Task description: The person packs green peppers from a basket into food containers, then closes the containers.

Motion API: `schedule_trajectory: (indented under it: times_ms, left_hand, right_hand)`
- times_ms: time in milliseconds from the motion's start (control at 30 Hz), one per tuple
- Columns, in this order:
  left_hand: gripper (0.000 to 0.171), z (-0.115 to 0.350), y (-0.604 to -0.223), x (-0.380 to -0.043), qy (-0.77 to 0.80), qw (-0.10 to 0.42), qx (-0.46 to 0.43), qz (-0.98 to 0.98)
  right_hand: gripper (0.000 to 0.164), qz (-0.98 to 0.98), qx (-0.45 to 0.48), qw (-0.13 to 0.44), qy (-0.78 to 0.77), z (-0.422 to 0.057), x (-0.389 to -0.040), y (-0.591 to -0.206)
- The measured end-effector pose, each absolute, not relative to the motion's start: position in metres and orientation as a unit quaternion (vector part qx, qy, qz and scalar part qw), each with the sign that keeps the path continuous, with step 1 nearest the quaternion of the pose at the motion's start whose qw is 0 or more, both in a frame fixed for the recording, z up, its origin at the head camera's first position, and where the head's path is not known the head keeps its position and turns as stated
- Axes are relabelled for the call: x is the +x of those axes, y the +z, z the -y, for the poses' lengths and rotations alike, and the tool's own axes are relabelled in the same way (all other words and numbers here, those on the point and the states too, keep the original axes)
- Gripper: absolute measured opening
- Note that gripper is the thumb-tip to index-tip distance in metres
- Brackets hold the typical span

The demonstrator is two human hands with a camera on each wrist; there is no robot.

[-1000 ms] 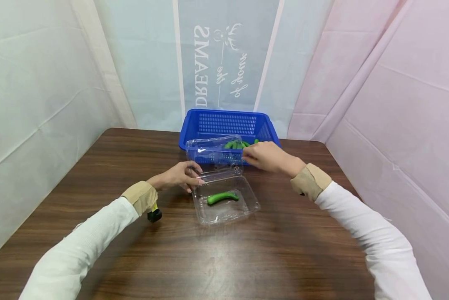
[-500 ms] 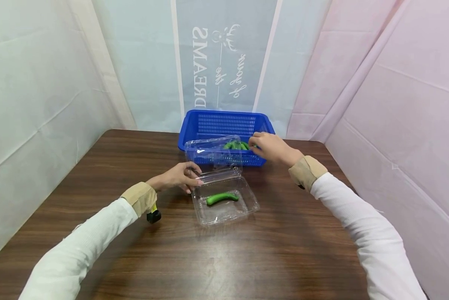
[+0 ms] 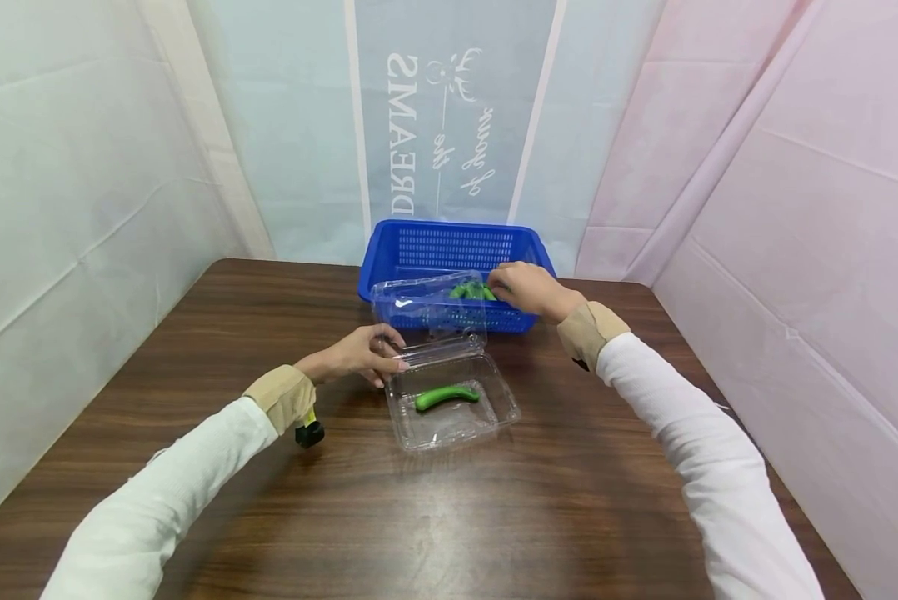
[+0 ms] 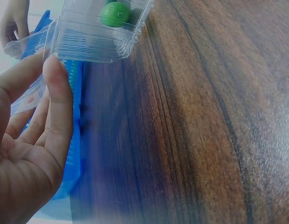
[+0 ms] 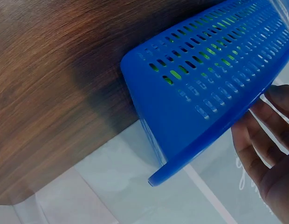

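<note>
A clear plastic clamshell container (image 3: 434,431) lies on the table, its lid (image 3: 415,307) raised against the basket's front. In its base rests one curved green vegetable (image 3: 446,397), like a slim cucumber or long pepper. My left hand (image 3: 355,352) pinches the container's left edge near the hinge, between thumb and fingers (image 4: 58,88). Over the right side of a blue basket (image 3: 456,247) is my right hand (image 3: 530,287). Its loosely bent fingers (image 5: 251,151) reach past the rim, some tips hidden; nothing shows between them. More green vegetables (image 3: 470,291) lie in the basket beside these fingers.
The brown wooden table (image 3: 449,533) extends in front of the container and to both sides. A printed cloth (image 3: 449,108) hangs behind the basket, with pale sheets at left and right. A small black object (image 3: 310,433) sits under my left wrist.
My right hand lifted slightly and moved right, then shifted back left and down over the vegetables in the basket. My left hand, the container and the vegetable inside it stay put.
</note>
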State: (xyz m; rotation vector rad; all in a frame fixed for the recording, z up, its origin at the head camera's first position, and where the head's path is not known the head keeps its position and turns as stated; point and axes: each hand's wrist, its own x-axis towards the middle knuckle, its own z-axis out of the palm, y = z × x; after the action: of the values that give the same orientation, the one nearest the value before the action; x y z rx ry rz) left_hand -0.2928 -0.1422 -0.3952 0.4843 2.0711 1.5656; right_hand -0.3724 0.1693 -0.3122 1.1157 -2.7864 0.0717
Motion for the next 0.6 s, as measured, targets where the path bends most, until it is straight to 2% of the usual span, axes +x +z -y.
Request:
schedule_trajectory:
  times_ms: [167,367,600]
  left_hand:
    - [0.051,0.142,-0.394,-0.292,0.576,0.246,0.173,-0.760]
    - [0.053,0.141,-0.392,-0.292,0.573,0.246,0.172,-0.763]
    - [0.054,0.141,-0.393,-0.292,0.575,0.252,0.178,-0.758]
  right_hand:
    - [0.018,0.928,0.363,0.033,0.071,-0.166,-0.388,-0.314]
    - [0.020,0.942,0.308,-0.029,0.128,-0.161,-0.404,-0.317]
    - [0.013,0.947,0.288,-0.090,0.116,-0.160,-0.415,-0.322]
